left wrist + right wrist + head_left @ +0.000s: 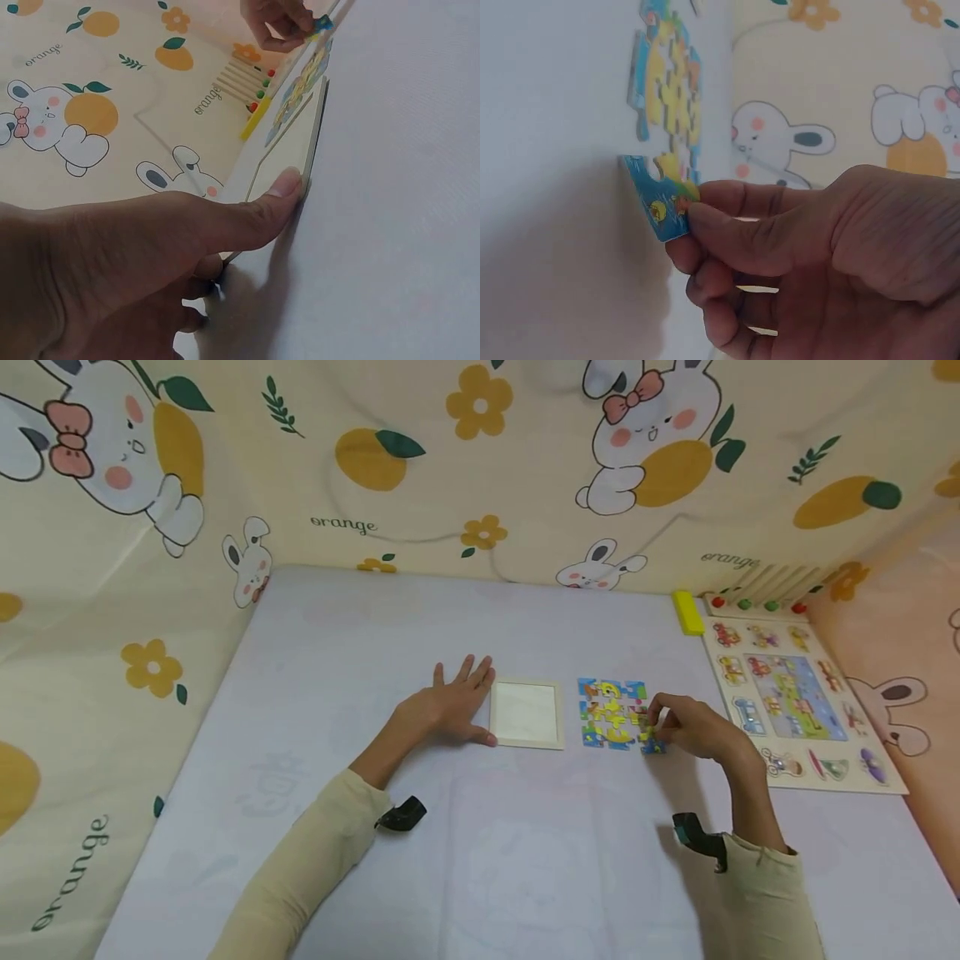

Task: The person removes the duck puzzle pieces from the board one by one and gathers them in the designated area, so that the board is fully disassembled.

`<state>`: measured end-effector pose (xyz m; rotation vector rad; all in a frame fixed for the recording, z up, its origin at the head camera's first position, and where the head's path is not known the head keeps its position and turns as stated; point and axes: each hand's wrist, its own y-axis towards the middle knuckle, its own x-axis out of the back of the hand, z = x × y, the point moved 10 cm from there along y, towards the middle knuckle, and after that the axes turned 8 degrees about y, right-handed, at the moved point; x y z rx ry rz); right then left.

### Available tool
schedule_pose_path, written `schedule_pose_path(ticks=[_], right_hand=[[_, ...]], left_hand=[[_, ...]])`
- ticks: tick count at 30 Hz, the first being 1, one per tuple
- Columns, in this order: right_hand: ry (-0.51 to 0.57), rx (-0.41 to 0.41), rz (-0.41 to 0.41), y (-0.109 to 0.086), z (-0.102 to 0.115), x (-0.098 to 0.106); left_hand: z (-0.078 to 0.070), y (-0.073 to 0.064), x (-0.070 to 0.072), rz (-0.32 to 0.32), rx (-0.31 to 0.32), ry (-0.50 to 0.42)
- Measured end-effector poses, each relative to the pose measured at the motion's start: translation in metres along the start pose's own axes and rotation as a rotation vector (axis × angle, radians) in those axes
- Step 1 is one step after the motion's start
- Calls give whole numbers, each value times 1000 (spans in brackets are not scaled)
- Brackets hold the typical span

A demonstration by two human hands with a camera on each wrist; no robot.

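Note:
A shallow square puzzle tray (pixel 527 714) with a pale rim lies flat on the table. My left hand (pixel 450 703) is at its left side with fingers spread and straight, the thumb (pixel 281 187) touching the near corner. To the right of the tray, a jigsaw (pixel 611 714) in yellow and blue lies loosely assembled, small gaps between its pieces. My right hand (pixel 693 727) pinches a blue corner puzzle piece (pixel 656 199) between thumb and fingers. That piece is tilted at the jigsaw's lower right corner, apart from its neighbours in the right wrist view.
On the right lies a large wooden board (pixel 832 768) with pictured pieces. Above it, thin sticks with red and green ends (pixel 757 603) lie beside a yellow block (pixel 687 612). Printed cloth (pixel 420 518) rises along the table's back and left edges.

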<state>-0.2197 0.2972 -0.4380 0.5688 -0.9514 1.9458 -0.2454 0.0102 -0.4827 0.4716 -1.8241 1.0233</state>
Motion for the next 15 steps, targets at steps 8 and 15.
schedule_pose_path(ticks=[8, 15], right_hand=[[-8, -101, 8, 6, -11, -1], [-13, -149, 6, 8, -14, -3]], left_hand=[[-4, 0, 2, -9, -28, -19], [-5, -1, 3, 0, -17, -6]])
